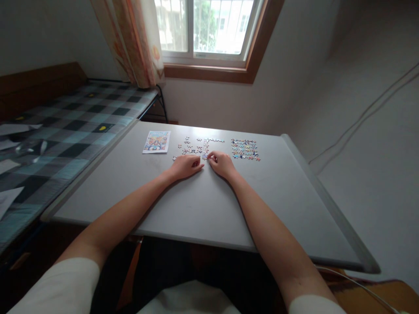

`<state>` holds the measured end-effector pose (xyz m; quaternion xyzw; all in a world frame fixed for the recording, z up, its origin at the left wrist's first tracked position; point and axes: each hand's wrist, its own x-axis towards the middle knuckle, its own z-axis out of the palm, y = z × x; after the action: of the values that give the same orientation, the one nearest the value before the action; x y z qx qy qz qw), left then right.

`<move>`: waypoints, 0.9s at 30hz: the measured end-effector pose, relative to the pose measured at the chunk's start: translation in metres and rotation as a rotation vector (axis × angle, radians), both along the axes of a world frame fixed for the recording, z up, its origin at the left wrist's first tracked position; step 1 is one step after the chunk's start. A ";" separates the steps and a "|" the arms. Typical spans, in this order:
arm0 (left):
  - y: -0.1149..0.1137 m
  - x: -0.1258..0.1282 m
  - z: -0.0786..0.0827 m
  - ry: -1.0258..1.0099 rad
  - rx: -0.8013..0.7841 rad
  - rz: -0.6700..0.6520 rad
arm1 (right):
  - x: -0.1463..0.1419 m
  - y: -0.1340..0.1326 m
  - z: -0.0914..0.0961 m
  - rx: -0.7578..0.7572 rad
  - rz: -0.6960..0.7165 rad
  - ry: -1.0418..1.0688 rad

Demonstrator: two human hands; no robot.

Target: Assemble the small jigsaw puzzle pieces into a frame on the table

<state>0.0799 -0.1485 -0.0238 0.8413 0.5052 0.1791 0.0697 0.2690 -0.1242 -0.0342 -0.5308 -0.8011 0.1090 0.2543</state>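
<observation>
My left hand [187, 166] rests on the table with its fingers curled in and the thumb pointing right; whether anything lies inside the curl is hidden. Facing it, my right hand [222, 163] pinches a jigsaw puzzle piece [208, 158] at the lower end of a joined strip of pieces [205, 147]. From the top of that strip a joined row [216, 140] runs to the right. Loose puzzle pieces [191, 151] lie scattered just beyond my left hand. To the right of my right hand, many more pieces [245, 149] are laid out in rows.
A printed picture sheet [156, 142] lies at the table's back left. The grey table [203, 205] has raised side edges. A bed with a checked cover [65, 126] stands on the left with papers on it. Behind are a curtain [137, 43] and a window [206, 30].
</observation>
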 end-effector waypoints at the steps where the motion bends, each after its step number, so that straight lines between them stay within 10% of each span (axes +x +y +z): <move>1: 0.000 0.000 0.000 0.000 0.002 -0.002 | 0.000 0.000 0.000 0.001 0.000 0.002; 27: 0.000 0.000 0.000 0.002 -0.006 -0.003 | 0.000 0.000 -0.001 0.015 0.001 -0.003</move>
<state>0.0797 -0.1485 -0.0239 0.8422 0.5044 0.1765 0.0723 0.2688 -0.1240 -0.0356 -0.5285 -0.8026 0.1026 0.2570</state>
